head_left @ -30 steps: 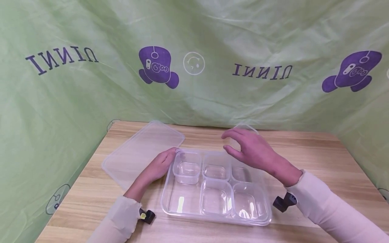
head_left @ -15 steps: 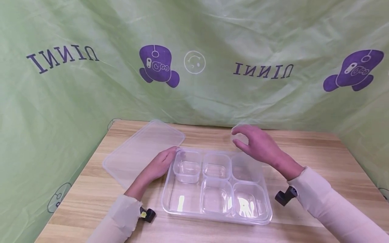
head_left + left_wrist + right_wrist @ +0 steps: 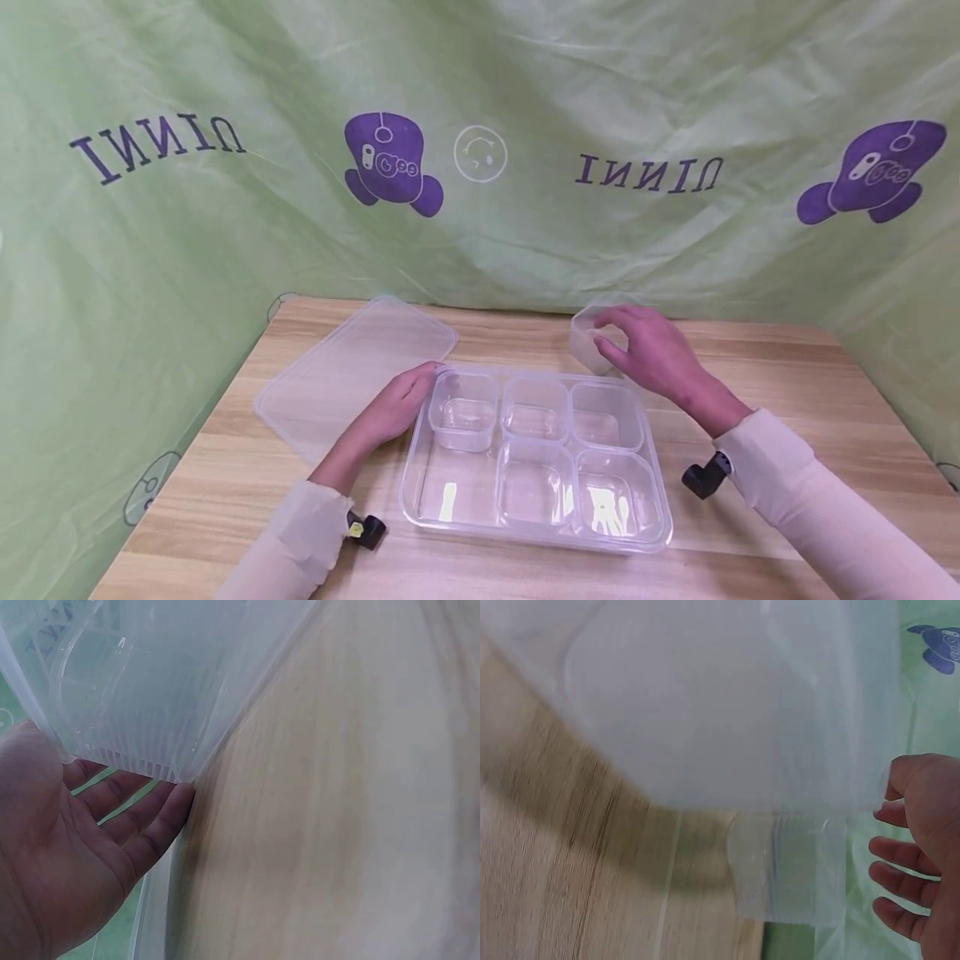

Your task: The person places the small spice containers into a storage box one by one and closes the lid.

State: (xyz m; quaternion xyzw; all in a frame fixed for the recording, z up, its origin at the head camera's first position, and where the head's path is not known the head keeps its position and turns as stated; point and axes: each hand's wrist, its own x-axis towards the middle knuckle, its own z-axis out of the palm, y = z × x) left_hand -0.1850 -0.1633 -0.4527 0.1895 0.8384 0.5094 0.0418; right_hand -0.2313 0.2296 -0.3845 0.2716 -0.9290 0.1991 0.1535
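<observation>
1. Left hand [image 3: 393, 408]: fingers and thumb gripping the clear box at its back left corner.
2. Right hand [image 3: 652, 354]: unclosed, thumb parted from curved fingers, beside the loose container; contact cannot be told.
3. Clear box [image 3: 528, 537]: rectangular, mid-tabletop, towards the front edge.
4. Small containers [image 3: 536, 412], five, clear, inside the box: three along its back edge, one at front centre, one in its front right corner.
5. Loose container [image 3: 587, 348]: clear, near the tabletop's back edge, right of centre.
6. Flat translucent panel [image 3: 352, 375]: left part of the tabletop [image 3: 787, 392], reaching its back edge.
</observation>
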